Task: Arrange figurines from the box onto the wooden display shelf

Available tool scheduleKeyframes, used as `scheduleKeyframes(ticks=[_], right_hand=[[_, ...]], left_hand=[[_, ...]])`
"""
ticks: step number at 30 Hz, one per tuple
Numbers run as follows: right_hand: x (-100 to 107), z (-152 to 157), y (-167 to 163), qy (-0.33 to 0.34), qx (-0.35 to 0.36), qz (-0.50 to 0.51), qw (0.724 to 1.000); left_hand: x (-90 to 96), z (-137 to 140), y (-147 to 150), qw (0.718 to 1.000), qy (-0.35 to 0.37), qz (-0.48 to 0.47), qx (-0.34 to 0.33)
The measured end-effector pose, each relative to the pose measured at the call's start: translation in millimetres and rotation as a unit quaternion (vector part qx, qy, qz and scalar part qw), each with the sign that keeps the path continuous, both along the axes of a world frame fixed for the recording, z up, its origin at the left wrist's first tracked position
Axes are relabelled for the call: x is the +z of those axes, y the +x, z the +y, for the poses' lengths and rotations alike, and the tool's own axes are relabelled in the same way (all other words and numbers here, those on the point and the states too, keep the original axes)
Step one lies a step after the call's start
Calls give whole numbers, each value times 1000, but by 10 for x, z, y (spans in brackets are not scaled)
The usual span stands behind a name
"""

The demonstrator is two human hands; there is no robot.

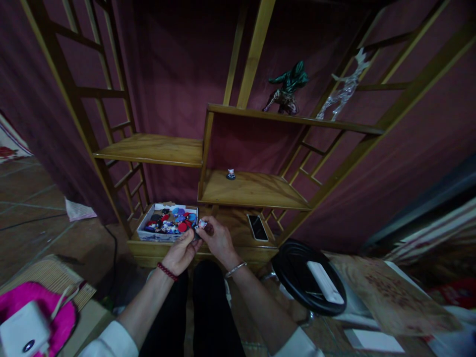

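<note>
Both my hands meet in front of the lowest shelf, around a small white figurine (203, 224) with some pink on it. My right hand (219, 240) pinches the figurine between thumb and fingers. Close against it, my left hand (184, 250) is closed on a small dark piece (197, 235), which looks like the figurine's base; whether the two are joined I cannot tell. Just to the left is an open white box (148, 233) full of small red, blue and white pieces. A similar figurine on a dark round base (231, 174) stands upright on the middle shelf.
A phone (257, 227) lies on the lowest shelf (238, 225). Higher up stand a green figure (288, 89) and a clear figure (345, 87). At right is a black round stool (293, 277) with a white item (325, 282); a pink object (63, 317) is lower left.
</note>
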State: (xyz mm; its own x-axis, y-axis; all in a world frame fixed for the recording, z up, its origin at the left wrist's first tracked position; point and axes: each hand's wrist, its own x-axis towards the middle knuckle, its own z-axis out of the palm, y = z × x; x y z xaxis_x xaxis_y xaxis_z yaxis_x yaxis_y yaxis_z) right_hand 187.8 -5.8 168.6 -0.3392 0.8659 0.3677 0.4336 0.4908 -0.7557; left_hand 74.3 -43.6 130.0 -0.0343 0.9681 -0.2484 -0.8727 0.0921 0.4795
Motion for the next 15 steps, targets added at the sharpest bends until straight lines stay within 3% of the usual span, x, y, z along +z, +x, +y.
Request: scheduleKeyframes(ticks=[15], right_hand=[[-8,46,49,14,48,-4,999]], left_hand=[[9,-19,21,1000,-6,-3,-3]])
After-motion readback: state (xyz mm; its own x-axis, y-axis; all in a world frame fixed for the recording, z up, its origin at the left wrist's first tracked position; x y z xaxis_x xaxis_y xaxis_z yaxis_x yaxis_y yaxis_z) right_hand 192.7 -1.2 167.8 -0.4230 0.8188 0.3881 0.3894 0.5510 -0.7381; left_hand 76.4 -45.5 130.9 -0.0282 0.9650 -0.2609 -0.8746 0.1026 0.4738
